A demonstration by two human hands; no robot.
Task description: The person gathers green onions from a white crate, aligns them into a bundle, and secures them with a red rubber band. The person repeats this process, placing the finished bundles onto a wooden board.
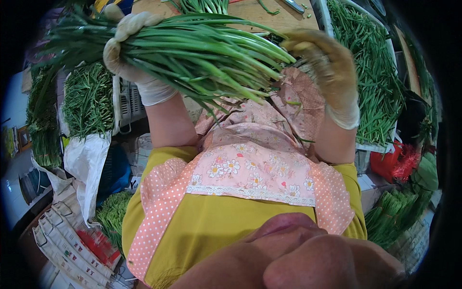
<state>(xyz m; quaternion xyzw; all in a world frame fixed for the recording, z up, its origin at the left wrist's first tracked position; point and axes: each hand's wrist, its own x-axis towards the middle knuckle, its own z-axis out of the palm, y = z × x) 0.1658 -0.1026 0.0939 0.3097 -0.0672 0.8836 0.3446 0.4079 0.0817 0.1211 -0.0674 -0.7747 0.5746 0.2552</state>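
Note:
My left hand (124, 68), in a whitish glove, is wrapped around a thick bunch of long green leaf stalks that look like Chinese chives (202, 54). The bunch lies sideways in the air above my lap, its pale stem ends fanned out to the right and its leaf tips blurred at the left. My right hand (325, 68) wears a soiled, yellowish-brown glove and is blurred, just right of the stem ends. Its fingertips meet the end of one upper stalk; whether they grip it is unclear. Below hangs a pink floral apron (249, 166) with green scraps on it.
Ahead, a wooden board (252, 23) holds more chives (204, 6) and a knife-like metal tool (293, 5). A white crate (327, 21) of greens stands right, another white crate (116, 97) left. Bundled greens (391, 213) lie lower right; white handled containers (68, 245) bearing writing stand lower left.

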